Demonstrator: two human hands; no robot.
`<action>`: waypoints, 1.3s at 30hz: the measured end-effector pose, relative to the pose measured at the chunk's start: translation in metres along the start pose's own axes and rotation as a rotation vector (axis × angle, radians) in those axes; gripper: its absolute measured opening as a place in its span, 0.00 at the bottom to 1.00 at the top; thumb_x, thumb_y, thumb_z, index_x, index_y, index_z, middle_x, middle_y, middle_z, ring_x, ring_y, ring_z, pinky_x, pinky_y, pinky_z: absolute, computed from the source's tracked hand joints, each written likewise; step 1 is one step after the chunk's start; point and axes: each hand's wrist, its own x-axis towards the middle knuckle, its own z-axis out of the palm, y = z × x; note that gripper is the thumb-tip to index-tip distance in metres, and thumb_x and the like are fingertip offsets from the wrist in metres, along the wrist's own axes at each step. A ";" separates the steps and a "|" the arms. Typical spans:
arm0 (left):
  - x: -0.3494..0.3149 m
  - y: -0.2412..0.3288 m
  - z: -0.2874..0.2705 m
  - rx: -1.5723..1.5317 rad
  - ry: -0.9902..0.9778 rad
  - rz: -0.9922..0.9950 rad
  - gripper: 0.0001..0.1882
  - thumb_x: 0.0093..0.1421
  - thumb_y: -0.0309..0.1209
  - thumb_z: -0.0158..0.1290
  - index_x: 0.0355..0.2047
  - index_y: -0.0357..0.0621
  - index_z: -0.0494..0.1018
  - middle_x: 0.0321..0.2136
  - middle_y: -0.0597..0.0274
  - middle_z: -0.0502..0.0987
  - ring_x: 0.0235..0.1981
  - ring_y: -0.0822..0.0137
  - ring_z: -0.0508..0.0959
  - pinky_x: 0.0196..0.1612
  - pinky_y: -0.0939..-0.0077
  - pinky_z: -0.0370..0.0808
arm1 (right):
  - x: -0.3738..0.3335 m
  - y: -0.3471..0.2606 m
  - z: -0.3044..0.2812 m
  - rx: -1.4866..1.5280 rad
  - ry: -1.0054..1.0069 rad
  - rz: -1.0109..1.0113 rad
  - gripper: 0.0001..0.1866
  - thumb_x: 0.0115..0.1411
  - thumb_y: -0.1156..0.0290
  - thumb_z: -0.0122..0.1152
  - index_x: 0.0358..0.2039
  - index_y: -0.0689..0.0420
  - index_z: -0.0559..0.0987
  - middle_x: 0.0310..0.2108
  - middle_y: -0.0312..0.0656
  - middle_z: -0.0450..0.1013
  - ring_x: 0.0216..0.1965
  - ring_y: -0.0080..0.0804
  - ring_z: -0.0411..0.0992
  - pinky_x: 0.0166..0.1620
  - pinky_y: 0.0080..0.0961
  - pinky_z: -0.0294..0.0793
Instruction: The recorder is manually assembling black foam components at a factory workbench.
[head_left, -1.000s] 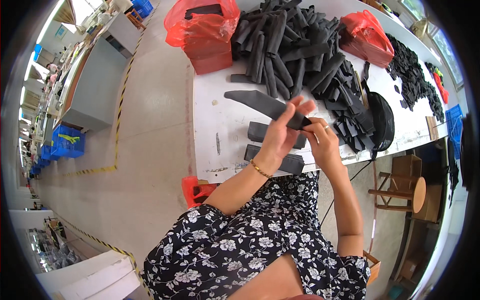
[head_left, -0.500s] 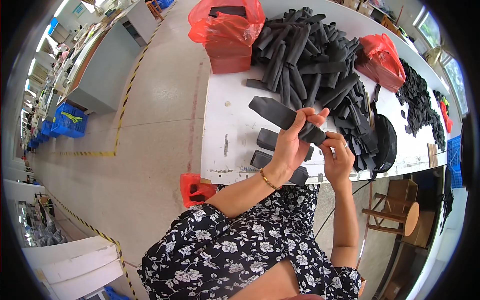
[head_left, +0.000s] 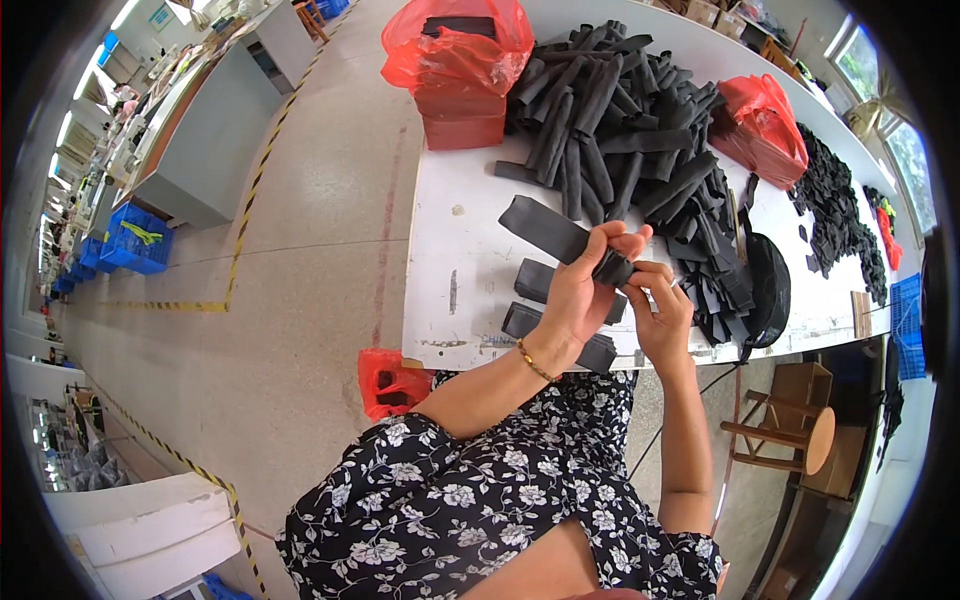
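Note:
A black fabric strip [head_left: 543, 226] is held above the near edge of the table, its flat end pointing to the far left. My left hand [head_left: 582, 296] is closed around it, thumb on top and fingertips partly raised. My right hand [head_left: 660, 308] pinches the strip's near end, which is bunched in folds between the two hands. Below them on the table lie two stacks of folded black pieces, the farther stack [head_left: 537, 279] and the nearer stack [head_left: 523, 319], both partly hidden by my left hand and forearm.
A large heap of black strips [head_left: 590, 110] covers the table's far part. Red plastic bags stand left [head_left: 460, 115] and right [head_left: 760, 130] of it. A black round mesh item [head_left: 768, 290] lies at the right edge. A wooden stool [head_left: 818, 440] and a red bag [head_left: 385, 385] are below table height.
My right hand has moved slightly left, closer to my left hand. The strip's near end is now more bunched, and its far end has tilted a little.

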 end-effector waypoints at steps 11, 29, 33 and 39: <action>0.012 0.020 0.002 0.233 -0.180 0.157 0.24 0.68 0.45 0.44 0.52 0.35 0.68 0.50 0.48 0.75 0.58 0.58 0.70 0.66 0.61 0.59 | -0.010 -0.018 0.009 0.714 0.250 0.544 0.17 0.62 0.71 0.60 0.50 0.61 0.68 0.48 0.37 0.67 0.46 0.21 0.66 0.46 0.19 0.68; 0.000 0.074 -0.040 0.462 -0.069 0.291 0.08 0.61 0.26 0.55 0.39 0.32 0.76 0.32 0.47 0.81 0.38 0.53 0.82 0.44 0.68 0.81 | -0.010 -0.001 0.002 0.432 0.408 0.222 0.07 0.51 0.81 0.68 0.32 0.62 0.81 0.31 0.36 0.72 0.33 0.23 0.67 0.36 0.16 0.64; 0.002 0.073 -0.040 0.468 -0.095 0.290 0.08 0.63 0.24 0.53 0.39 0.31 0.75 0.33 0.46 0.80 0.38 0.53 0.82 0.45 0.67 0.80 | -0.013 0.003 0.001 0.429 0.404 0.212 0.07 0.51 0.81 0.68 0.32 0.62 0.81 0.31 0.36 0.73 0.33 0.22 0.67 0.35 0.16 0.65; 0.003 0.073 -0.038 0.407 0.025 0.283 0.07 0.63 0.25 0.52 0.39 0.32 0.75 0.33 0.48 0.80 0.37 0.56 0.81 0.46 0.65 0.79 | -0.016 -0.005 -0.001 0.450 0.319 0.292 0.04 0.54 0.79 0.66 0.31 0.63 0.82 0.29 0.36 0.74 0.32 0.20 0.68 0.37 0.16 0.65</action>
